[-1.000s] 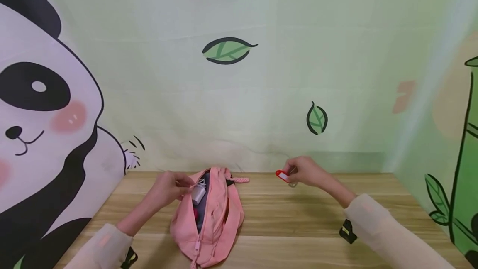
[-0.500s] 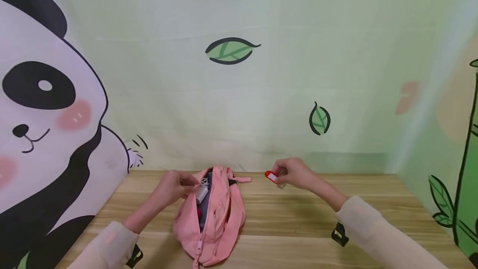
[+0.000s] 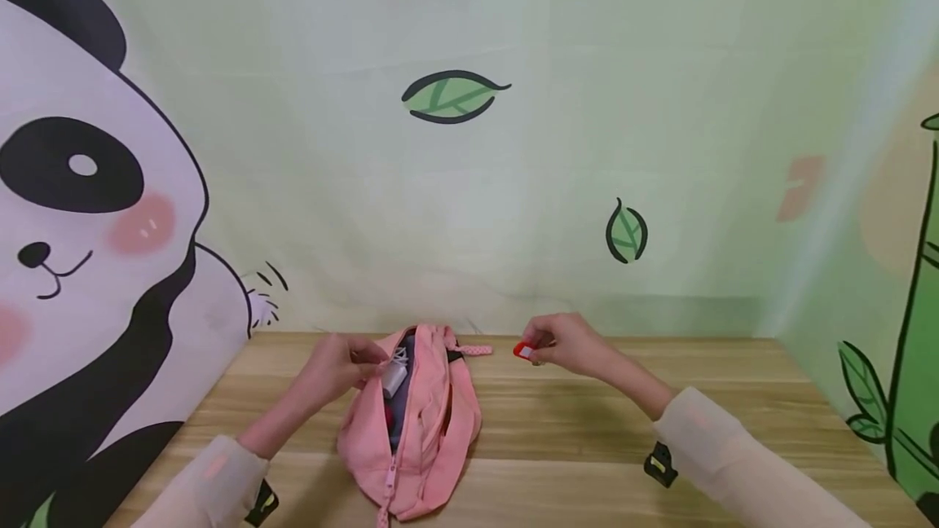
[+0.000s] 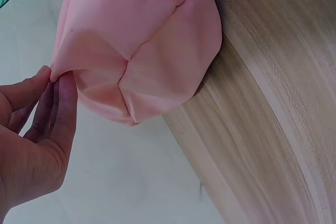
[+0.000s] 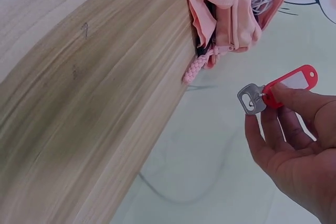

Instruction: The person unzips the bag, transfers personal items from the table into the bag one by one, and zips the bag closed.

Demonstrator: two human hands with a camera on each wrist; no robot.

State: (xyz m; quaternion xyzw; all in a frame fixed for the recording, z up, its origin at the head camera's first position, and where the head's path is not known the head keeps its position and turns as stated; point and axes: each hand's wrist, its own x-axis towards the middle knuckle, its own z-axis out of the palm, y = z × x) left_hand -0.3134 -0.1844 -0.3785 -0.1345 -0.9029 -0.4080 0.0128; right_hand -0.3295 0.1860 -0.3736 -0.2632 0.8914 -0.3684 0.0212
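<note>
A pink zippered bag (image 3: 425, 430) stands on the table with its top unzipped. My left hand (image 3: 339, 369) pinches the edge of its opening between thumb and fingers, as the left wrist view (image 4: 39, 129) also has it. Inside the bag lies a white charger with a coiled cable (image 3: 394, 377), and a bit of something red shows below it. To the right of the bag, above the table, my right hand (image 3: 568, 345) pinches a red key tag (image 5: 294, 85) with a white label. A grey metal key (image 5: 251, 99) hangs from the tag by a small ring.
The wooden table (image 3: 557, 430) ends at a pale green cloth backdrop (image 3: 513, 210) printed with a panda and leaves. A braided pink zipper pull (image 5: 195, 69) sticks out from the bag's far end. Dark wrist mounts sit beneath both sleeves.
My right hand has moved left toward the bag with the key tag, which is now turned a little. The left hand keeps its pinch on the bag's edge.
</note>
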